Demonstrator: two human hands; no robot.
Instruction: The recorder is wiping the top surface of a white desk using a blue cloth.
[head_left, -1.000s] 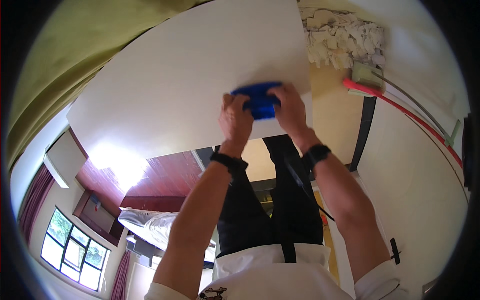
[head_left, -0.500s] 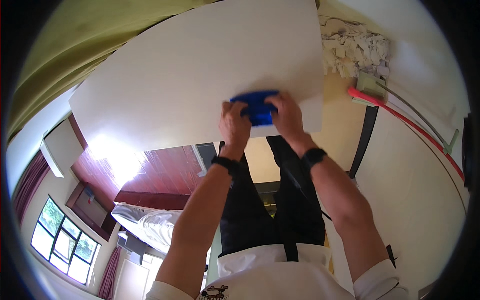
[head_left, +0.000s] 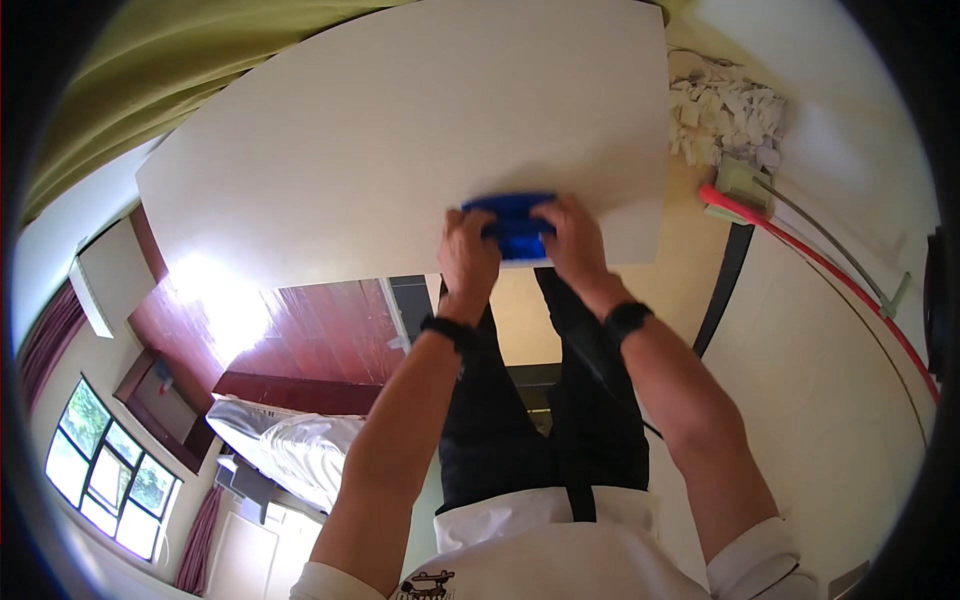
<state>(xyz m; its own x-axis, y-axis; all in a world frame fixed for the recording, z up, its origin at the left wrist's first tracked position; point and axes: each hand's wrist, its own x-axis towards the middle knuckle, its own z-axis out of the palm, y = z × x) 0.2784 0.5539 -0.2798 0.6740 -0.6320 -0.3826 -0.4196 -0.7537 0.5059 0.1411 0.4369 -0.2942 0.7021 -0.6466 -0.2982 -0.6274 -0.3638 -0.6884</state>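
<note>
1. Gripping the blue object (head_left: 518, 228) between the left hand (head_left: 467, 252) and the right hand (head_left: 577, 242), fingers curled at either side.
2. Located at the counter's (head_left: 340, 150) near edge; cannot tell whether touching.
3. Seems mid-handling: grip made, not yet released; cannot judge how much is left.
4. Looks ridged, with a bowed far edge; too blurred to tell material.
5. See, farther out, flaky pale scraps (head_left: 728, 115), a slim red pole (head_left: 735, 207), softly folded green cloth (head_left: 150, 95).

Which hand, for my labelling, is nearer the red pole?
Right. The right hand lies left of the red pole in this view; the left hand lies farther left.
</note>
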